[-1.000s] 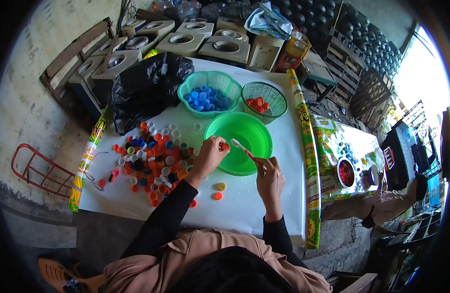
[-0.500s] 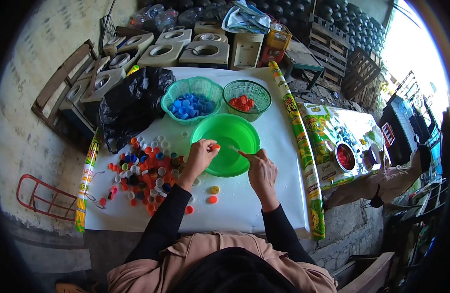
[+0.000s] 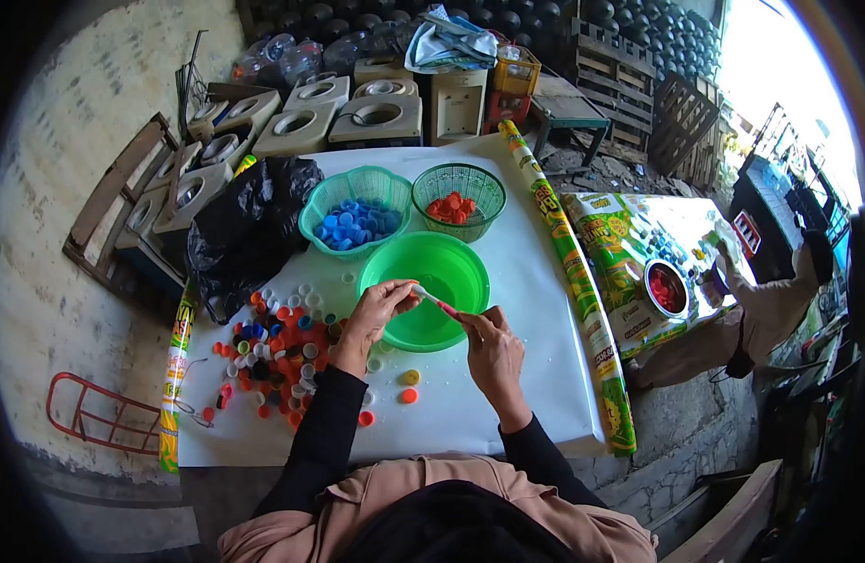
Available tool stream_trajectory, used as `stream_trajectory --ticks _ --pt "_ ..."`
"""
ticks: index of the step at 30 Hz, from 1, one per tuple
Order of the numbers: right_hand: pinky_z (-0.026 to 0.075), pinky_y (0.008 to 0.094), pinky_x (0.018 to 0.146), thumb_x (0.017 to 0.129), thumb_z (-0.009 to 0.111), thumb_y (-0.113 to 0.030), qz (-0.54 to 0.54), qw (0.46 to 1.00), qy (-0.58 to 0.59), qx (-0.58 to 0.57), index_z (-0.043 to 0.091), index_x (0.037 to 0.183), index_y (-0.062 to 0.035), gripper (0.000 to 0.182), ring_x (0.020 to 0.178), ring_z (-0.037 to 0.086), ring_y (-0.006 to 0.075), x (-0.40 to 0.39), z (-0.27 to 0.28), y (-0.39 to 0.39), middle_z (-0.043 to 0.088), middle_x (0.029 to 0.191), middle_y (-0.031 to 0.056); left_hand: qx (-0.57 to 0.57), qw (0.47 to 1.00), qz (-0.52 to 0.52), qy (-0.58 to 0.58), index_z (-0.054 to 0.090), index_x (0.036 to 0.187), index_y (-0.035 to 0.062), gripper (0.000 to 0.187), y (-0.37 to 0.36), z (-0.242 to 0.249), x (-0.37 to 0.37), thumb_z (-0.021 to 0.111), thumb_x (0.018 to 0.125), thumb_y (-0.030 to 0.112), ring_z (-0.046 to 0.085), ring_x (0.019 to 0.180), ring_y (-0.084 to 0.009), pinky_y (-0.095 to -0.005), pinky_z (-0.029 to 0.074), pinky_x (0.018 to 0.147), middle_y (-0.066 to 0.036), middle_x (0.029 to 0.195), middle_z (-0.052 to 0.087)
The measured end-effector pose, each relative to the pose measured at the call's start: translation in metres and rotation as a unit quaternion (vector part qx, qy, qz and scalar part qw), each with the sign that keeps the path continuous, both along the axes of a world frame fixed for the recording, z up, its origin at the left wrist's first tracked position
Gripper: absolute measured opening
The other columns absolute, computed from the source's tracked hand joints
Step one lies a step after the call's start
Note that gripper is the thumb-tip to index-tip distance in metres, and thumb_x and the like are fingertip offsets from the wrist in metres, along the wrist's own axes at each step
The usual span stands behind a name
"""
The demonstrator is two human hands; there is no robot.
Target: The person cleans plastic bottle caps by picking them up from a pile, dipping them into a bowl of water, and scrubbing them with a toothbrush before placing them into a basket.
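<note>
Over the near left rim of the green basin (image 3: 482, 305), my left hand (image 3: 369, 324) is closed on an orange bottle cap (image 3: 415, 284), mostly covered by the fingers. My right hand (image 3: 494, 355) grips a pink-and-white toothbrush (image 3: 442, 305) by its handle, its head pointing left against or very close to the cap. Water seems to lie in the basin. To the left of my left hand spreads a loose pile of mixed bottle caps (image 3: 282, 349). A yellow cap (image 3: 410, 377) and an orange-red cap (image 3: 409, 396) lie between my forearms.
Behind the basin stand a pale green basket (image 3: 312, 228) of blue caps and a darker green basket (image 3: 496, 208) of red caps. A black plastic bag (image 3: 250, 225) lies at left. Rolled printed sheeting (image 3: 569, 272) edges the table. At right, another person (image 3: 766, 314) is beside a second table (image 3: 629, 328).
The toothbrush has come up and left to the cap, its head now at the cap's edge. The view has shifted slightly. My left hand keeps its hold on the cap.
</note>
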State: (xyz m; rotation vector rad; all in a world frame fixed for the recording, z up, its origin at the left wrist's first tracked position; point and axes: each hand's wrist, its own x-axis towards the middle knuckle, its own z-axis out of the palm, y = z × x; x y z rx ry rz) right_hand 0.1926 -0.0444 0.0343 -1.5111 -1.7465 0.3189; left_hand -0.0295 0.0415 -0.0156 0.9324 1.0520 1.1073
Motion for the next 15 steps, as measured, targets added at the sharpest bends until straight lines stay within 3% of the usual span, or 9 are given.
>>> stream_trajectory --ticks 5,8,11,15 --pt "0.050 0.0397 0.060 0.091 0.066 -0.014 0.005 0.999 -0.049 0.012 0.078 0.100 -0.0156 0.015 0.071 0.067 0.0283 0.008 -0.006 0.019 0.064 0.092 0.0057 0.054 0.989 0.039 0.129 0.067 0.115 -0.0034 0.022 0.006 -0.013 -0.004 0.063 0.100 0.012 0.066 0.087 -0.0125 -0.0250 0.058 0.080 -0.006 0.098 0.067" --pt "0.052 0.0416 0.062 0.086 0.063 -0.007 0.002 0.994 -0.096 0.045 0.079 0.097 -0.0148 0.020 0.072 0.068 0.0305 0.004 -0.022 0.038 0.063 0.094 0.0083 0.067 0.986 0.047 0.144 0.066 0.111 -0.0037 0.021 0.008 -0.008 -0.003 0.063 0.100 0.014 0.067 0.087 -0.0135 -0.0249 0.057 0.078 -0.007 0.097 0.067" --pt "0.052 0.0432 0.063 0.086 0.063 -0.008 0.041 0.993 -0.110 -0.010 0.078 0.097 -0.0144 0.020 0.071 0.067 0.0313 0.002 -0.029 0.044 0.063 0.094 0.0090 0.017 0.996 0.037 0.077 0.065 0.108 -0.0026 0.019 0.016 -0.010 -0.006 0.063 0.100 0.014 0.067 0.086 -0.0139 -0.0256 0.057 0.079 -0.008 0.096 0.067" --pt "0.052 0.0439 0.064 0.093 0.063 -0.016 0.021 1.000 0.007 -0.003 0.078 0.100 -0.0150 0.016 0.074 0.068 0.0323 0.001 -0.004 0.027 0.064 0.096 0.0086 -0.008 0.998 0.039 0.053 0.066 0.106 -0.0033 0.018 0.019 -0.007 -0.008 0.064 0.100 0.013 0.067 0.081 -0.0124 -0.0257 0.058 0.076 -0.006 0.092 0.067"
